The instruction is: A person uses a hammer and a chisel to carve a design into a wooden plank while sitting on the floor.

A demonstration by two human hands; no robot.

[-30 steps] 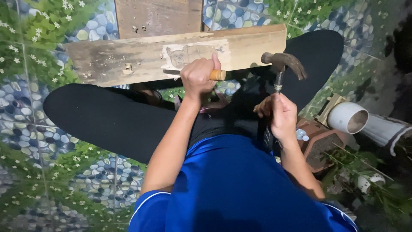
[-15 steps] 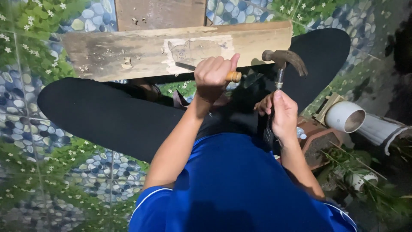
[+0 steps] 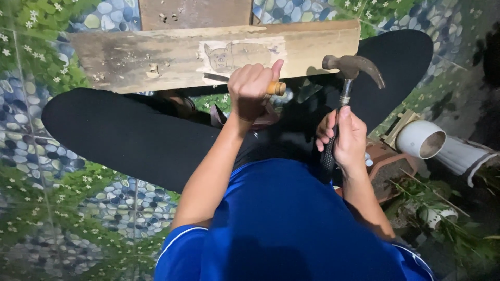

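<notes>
Floor (image 3: 36, 135): patterned with pebbles, leaves and small white flowers, it is spreading out on the left side with open room; on the right it is being crowded by a white pipe (image 3: 424, 139), a brick-coloured block (image 3: 388, 166) and some green stems.
Legs (image 3: 130, 135): in black trousers, they are lying crossed under the board, the knees reaching out past both of its ends.
Board (image 3: 156, 57): a long, worn wooden plank, it is resting across the legs, its near edge running just above the left hand; a pale patch with an outline drawing of an animal head is sitting near the middle. A second, darker board (image 3: 195, 13) is showing beyond its far edge.
Shirt (image 3: 281, 229): blue, filling the bottom of the view.
Hammer (image 3: 346, 86): a claw hammer, standing upright just off the board's right end, its head level with the board's near edge and not touching the wood.
Right hand (image 3: 344, 138): its grip is closing firmly around the hammer's dark handle, low on the shaft, thumb lying up along it.
Left hand (image 3: 252, 88): its grip is wrapping tight around the chisel, thumb raised.
Chisel (image 3: 245, 83): its wooden handle end is poking out to the right of the fist, and its thin metal blade is pointing left, lying against the board just under the drawing.
</notes>
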